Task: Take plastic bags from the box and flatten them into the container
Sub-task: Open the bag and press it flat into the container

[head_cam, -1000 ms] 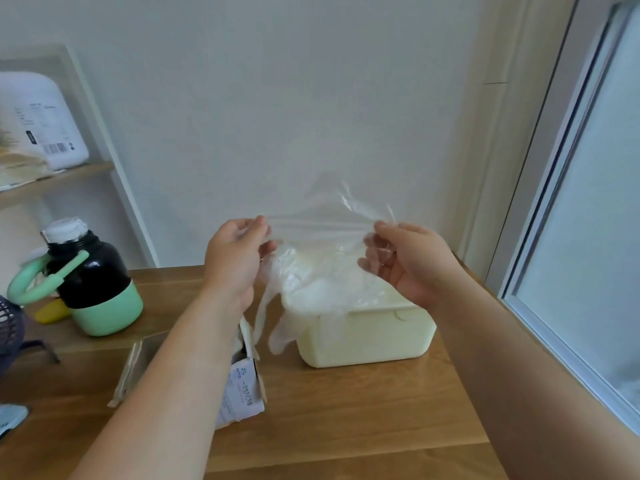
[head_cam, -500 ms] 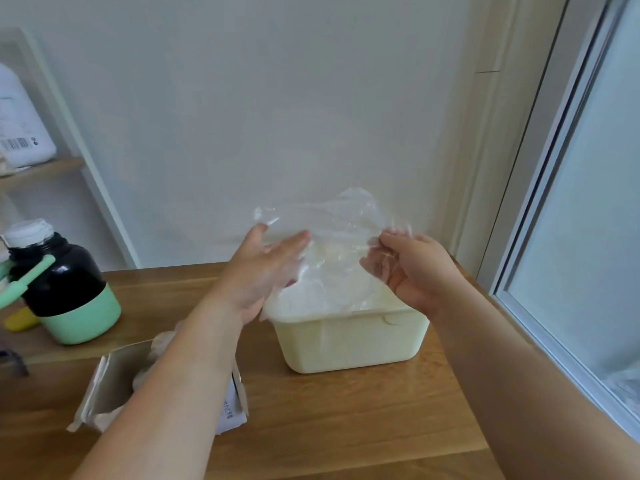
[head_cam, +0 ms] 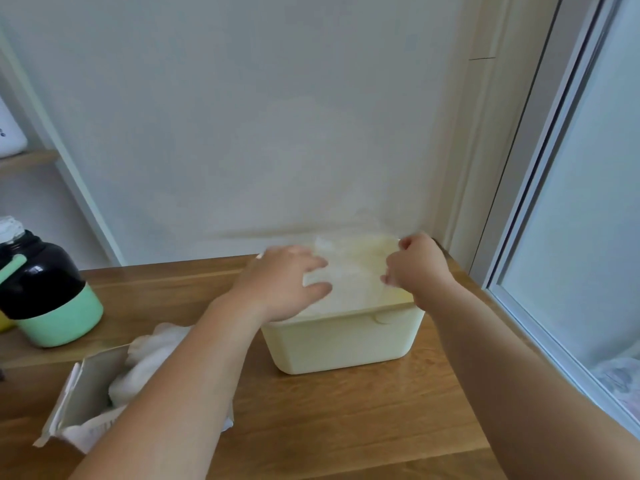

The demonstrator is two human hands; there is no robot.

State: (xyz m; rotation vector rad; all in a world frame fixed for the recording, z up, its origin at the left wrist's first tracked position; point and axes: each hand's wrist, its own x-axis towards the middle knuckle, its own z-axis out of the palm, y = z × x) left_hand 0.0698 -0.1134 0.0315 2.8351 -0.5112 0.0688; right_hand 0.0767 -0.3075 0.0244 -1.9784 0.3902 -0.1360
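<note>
Tabletop (head_cam: 349, 420), container (head_cam: 346, 344), plastic bag (head_cam: 353, 271), white wall (head_cam: 263, 126), window (head_cam: 588, 202)

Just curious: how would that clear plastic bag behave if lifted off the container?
Probably floppy: the plastic bag lies wrinkled across the container. Likely light, being thin enough to see through. It may puff up unless held, since the left hand presses it.

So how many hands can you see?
2. The left hand presses flat on the plastic bag in the container; the right hand pinches the bag's far edge.
</note>
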